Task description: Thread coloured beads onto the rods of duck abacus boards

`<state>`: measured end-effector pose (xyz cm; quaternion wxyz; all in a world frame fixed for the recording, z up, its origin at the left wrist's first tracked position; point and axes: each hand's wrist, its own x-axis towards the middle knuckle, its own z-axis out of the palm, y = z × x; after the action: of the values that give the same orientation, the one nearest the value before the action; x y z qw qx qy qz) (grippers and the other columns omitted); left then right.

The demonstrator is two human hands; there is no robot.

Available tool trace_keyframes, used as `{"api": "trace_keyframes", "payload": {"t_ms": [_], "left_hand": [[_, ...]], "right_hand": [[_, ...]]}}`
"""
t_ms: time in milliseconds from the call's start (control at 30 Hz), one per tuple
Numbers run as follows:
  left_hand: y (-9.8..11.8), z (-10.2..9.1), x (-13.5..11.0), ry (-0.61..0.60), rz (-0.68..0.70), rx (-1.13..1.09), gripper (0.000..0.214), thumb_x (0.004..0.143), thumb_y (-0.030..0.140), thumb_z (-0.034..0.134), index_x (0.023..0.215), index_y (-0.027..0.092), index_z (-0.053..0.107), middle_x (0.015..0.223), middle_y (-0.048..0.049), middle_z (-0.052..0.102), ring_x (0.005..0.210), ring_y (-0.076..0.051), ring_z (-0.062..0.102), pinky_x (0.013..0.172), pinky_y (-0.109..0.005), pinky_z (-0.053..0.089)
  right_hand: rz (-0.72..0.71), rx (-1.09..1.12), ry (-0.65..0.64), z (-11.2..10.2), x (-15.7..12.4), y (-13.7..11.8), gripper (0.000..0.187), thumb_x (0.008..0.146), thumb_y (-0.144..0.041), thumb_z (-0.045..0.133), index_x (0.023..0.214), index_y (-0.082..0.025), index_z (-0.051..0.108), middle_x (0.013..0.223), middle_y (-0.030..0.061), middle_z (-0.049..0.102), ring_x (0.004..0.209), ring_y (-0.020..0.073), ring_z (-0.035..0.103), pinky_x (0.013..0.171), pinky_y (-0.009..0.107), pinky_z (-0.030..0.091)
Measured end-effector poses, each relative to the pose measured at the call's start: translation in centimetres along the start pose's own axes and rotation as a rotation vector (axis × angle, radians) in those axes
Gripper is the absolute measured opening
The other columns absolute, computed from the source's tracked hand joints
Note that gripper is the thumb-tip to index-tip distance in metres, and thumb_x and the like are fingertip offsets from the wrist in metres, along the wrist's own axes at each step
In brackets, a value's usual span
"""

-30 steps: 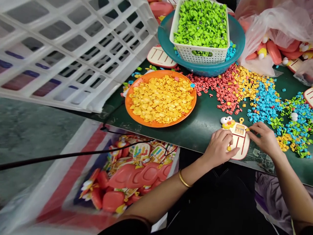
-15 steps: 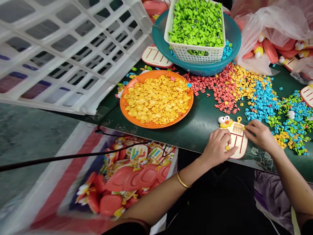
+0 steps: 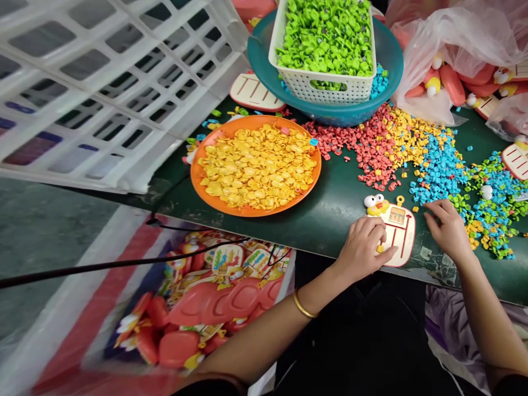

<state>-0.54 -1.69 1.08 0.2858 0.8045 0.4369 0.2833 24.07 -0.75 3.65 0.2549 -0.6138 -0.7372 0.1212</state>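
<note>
Loosely open, the right hand (image 3: 448, 231) hovers beside 1 yellow piece (image 3: 415, 209); the left hand (image 3: 362, 246) (grip unclear) rests on a cream board (image 3: 401, 234).

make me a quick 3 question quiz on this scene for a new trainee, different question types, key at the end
1. What colour are most pieces in the orange plate? (a) green (b) yellow (c) blue
2. True or false: the right hand is touching the board that has the left hand on it.
3. Fill in: the basket of green pieces sits inside a blue ____.

Key:
1. b, yellow.
2. False: there is a gap between that hand and the board.
3. Basin.
</note>
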Motion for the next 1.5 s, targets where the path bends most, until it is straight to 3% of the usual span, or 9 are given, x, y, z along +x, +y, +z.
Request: {"api": "trace_keyframes", "payload": {"t_ms": [167,300,533,800,1067,1233,1300,1367,1500], "left_hand": [[-0.2,0.1,-0.1,0.013,0.022,0.005,0.028,0.085,0.042,0.069,0.081,0.021,0.052,0.106,-0.0061,0.062,0.103,-0.024,0.054,0.091,-0.039,0.041],[-0.2,0.1,0.0,0.026,0.036,-0.005,0.028,0.085,0.043,0.069,0.081,0.021,0.052,0.107,-0.0068,0.062,0.105,-0.025,0.054,0.094,-0.040,0.041],[-0.3,-0.2,0.0,0.033,0.055,-0.049,0.025,0.089,0.043,0.065,0.084,0.020,0.057,0.110,-0.0075,0.061,0.109,-0.025,0.054,0.099,-0.041,0.041],[2.1,-2.1,1.3,0.283,0.214,-0.124,0.025,0.098,0.035,0.057,0.116,0.019,0.060,0.111,-0.0088,0.063,0.113,-0.022,0.056,0.103,-0.041,0.044],[4.3,-2.5,3.1,0.397,0.314,-0.204,0.035,0.094,0.040,0.064,0.124,0.023,0.062,0.112,-0.0072,0.066,0.111,-0.021,0.060,0.103,-0.043,0.049],[4.8,-2.1,3.5,0.446,0.333,-0.197,0.019,0.095,0.033,0.063,0.111,0.023,0.068,0.103,-0.0048,0.069,0.105,-0.019,0.063,0.098,-0.040,0.052],[3.2,-3.8,3.7,0.462,0.278,-0.113,0.015,0.097,0.030,0.060,0.107,0.024,0.069,0.100,-0.0037,0.071,0.103,-0.019,0.065,0.095,-0.039,0.053],[-0.1,-7.4,4.3,0.552,0.132,0.042,0.017,0.098,0.033,0.058,0.106,0.023,0.070,0.102,-0.0044,0.072,0.102,-0.020,0.065,0.094,-0.041,0.053],[-10.1,-18.5,6.4,0.616,-0.288,0.395,0.057,0.090,0.066,0.054,0.103,0.013,0.070,0.108,-0.0077,0.069,0.119,-0.030,0.058,0.105,-0.059,0.042]], "right_hand": [[0.039,-0.049,-0.035,1.2,0.4,0.5,0.029,0.094,-0.037,0.057,0.114,-0.024,0.072,0.098,0.0090,0.063,0.088,0.0229,0.063,0.074,0.037,0.054],[0.095,0.057,-0.044,1.4,1.0,-0.1,0.025,0.094,-0.040,0.057,0.102,-0.024,0.076,0.098,0.0087,0.067,0.088,0.0218,0.064,0.076,0.036,0.053],[0.513,0.974,0.026,0.5,-0.8,-2.5,0.034,0.080,-0.050,0.072,0.101,-0.024,0.075,0.074,0.0033,0.064,0.058,0.0129,0.049,0.046,0.026,0.035],[0.648,1.428,0.026,-0.1,-1.3,-7.0,0.029,0.070,-0.044,0.084,0.092,-0.025,0.079,0.074,0.0036,0.063,0.058,0.0099,0.044,0.045,0.022,0.030],[0.636,1.521,-0.022,0.0,-1.5,-8.3,0.026,0.071,-0.044,0.084,0.090,-0.026,0.079,0.072,0.0015,0.062,0.054,0.0081,0.043,0.044,0.021,0.031],[0.500,1.282,-0.006,1.4,-1.6,-9.5,0.029,0.080,-0.052,0.073,0.092,-0.026,0.078,0.067,0.0000,0.060,0.054,0.0101,0.044,0.049,0.025,0.038],[0.364,0.972,0.007,1.8,-1.2,-8.9,0.026,0.087,-0.047,0.067,0.092,-0.025,0.078,0.073,0.0021,0.063,0.063,0.0139,0.053,0.059,0.029,0.045],[0.273,0.584,0.098,1.7,-0.6,-7.0,0.023,0.089,-0.042,0.064,0.092,-0.024,0.078,0.083,0.0053,0.068,0.077,0.0186,0.060,0.071,0.034,0.049],[0.279,0.080,0.274,1.1,1.9,-1.5,0.027,0.090,-0.039,0.057,0.091,-0.021,0.077,0.084,0.0090,0.069,0.080,0.0236,0.061,0.075,0.038,0.049]]}}
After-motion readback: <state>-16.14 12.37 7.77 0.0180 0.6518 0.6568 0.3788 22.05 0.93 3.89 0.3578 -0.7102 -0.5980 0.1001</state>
